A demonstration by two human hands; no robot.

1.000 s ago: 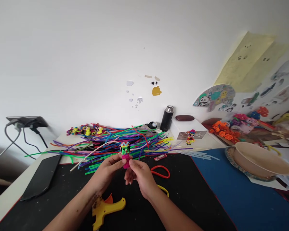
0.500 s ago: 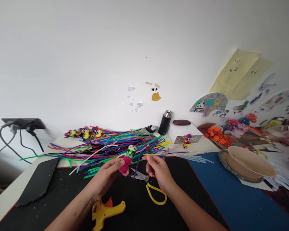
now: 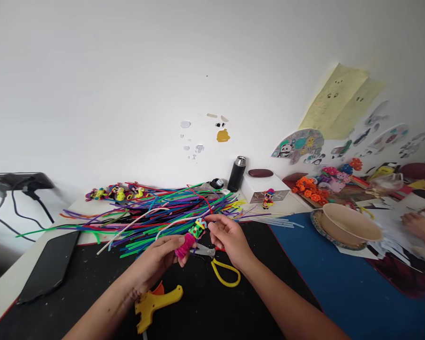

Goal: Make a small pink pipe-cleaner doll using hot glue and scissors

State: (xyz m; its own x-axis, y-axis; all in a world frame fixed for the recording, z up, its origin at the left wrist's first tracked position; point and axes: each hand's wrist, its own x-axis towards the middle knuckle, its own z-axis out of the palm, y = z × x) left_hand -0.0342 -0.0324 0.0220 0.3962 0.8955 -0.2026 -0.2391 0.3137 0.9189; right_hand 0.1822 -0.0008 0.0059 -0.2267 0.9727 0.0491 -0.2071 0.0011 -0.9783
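A small pipe-cleaner figure [image 3: 186, 245], with a magenta body and a green, yellow and light blue head, is held by its body in my left hand [image 3: 163, 252]. My right hand [image 3: 228, 238] is beside the figure's head, thumb and fingertips curled close to the light blue top; whether they pinch something is too small to tell. Under the hands lie scissors [image 3: 226, 274] with yellow and red handles, blades pointing left. A yellow glue gun [image 3: 157, 304] rests on the black mat near my left forearm.
Many coloured pipe cleaners [image 3: 145, 231] lie behind the hands. A black bottle [image 3: 237, 174] and a white box [image 3: 265, 186] stand by the wall. At right are a beige bowl [image 3: 350, 226] and another person's hand [image 3: 420, 224].
My right hand has come nearer to the figure's head. The figure now tilts further right. The camera view has shifted slightly rightward, and the other person's hand shows more.
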